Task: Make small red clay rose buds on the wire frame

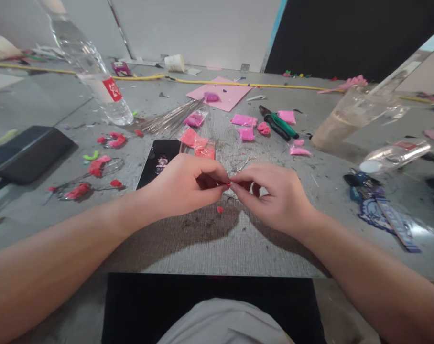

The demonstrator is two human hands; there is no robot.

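My left hand (184,184) and my right hand (276,193) meet fingertip to fingertip above the table, both closed in a pinch. Between the tips shows a tiny bit of red clay (228,184), mostly covered by the fingers. Thin bent wire (240,165) shows just behind my hands; whether it joins the clay I cannot tell. A loose red crumb (220,209) lies on the table below the fingertips. Beyond my left hand are packets of coral clay (204,149) and a phone (157,160), partly covered by that hand.
Left stand a water bottle (104,88), a black case (34,153) and wire pieces with red clay (79,191). A bundle of wires (172,117), pink packets (244,119) and green-handled pliers (278,125) lie ahead. Right are a drink cup (333,126), small bottle (396,154) and keys (363,184).
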